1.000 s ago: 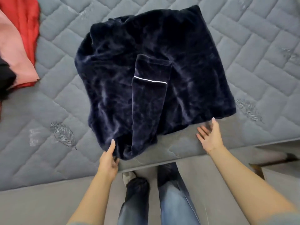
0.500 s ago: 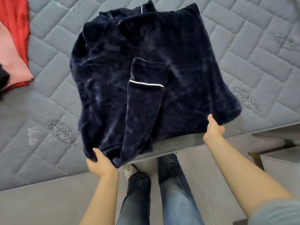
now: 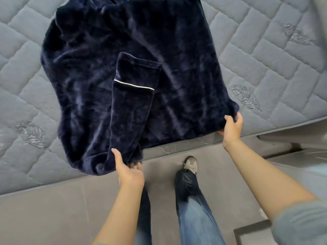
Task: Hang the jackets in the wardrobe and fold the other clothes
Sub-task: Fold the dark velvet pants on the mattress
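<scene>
A dark navy plush top (image 3: 99, 71) lies spread on the grey quilted mattress (image 3: 265, 55), its sleeve (image 3: 131, 110) with a thin white stripe folded across the front. My left hand (image 3: 128, 171) grips the near hem by the sleeve's end, thumb on top. At the near right corner, my right hand (image 3: 231, 129) holds the hem with fingers curled round the fabric. The top's collar end runs past the upper edge of the view.
The mattress edge (image 3: 177, 149) runs across the middle, with the grey bed base (image 3: 70, 206) below it. My legs in jeans (image 3: 192, 209) and a shoe (image 3: 190, 162) stand against the base. A pale box-like corner (image 3: 251, 234) shows at the lower right.
Both hands went from hovering open at the hem to gripping it. My left hand shifted right along the hem to the sleeve's end. The red and pink clothes at the left have left the view.
</scene>
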